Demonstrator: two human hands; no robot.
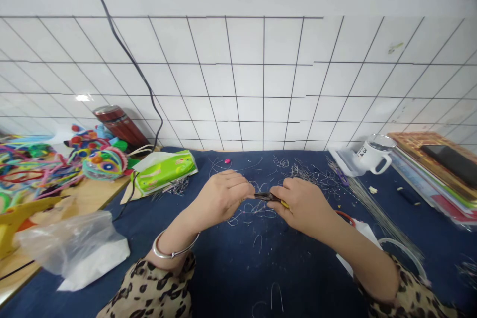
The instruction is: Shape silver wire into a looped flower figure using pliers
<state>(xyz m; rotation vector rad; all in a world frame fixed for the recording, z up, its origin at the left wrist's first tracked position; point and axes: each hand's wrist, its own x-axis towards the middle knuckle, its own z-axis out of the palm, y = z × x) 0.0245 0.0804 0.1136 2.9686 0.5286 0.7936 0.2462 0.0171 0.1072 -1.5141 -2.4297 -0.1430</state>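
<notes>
My right hand (300, 203) is closed round the yellow handles of a pair of pliers (264, 196), whose dark jaws point left. Just at the jaw tips, the fingers of my left hand (227, 194) are pinched together; what they hold is too small to make out, though thin wire shows close by. Below and behind both hands, bent pieces of thin silvery wire (257, 211) lie loose on the dark blue cloth (231, 268). A hooked wire piece (276, 295) rests nearer to me.
Left: a green tissue pack (167, 171), a clear plastic bag (74, 243), colourful pipe cleaners (40, 169), a yellow glue gun (26, 213) and a red flask (121, 124). Right: a white mug (372, 154), straight wires (383, 208), and books with a phone (452, 161). A tiled wall (246, 79) stands behind.
</notes>
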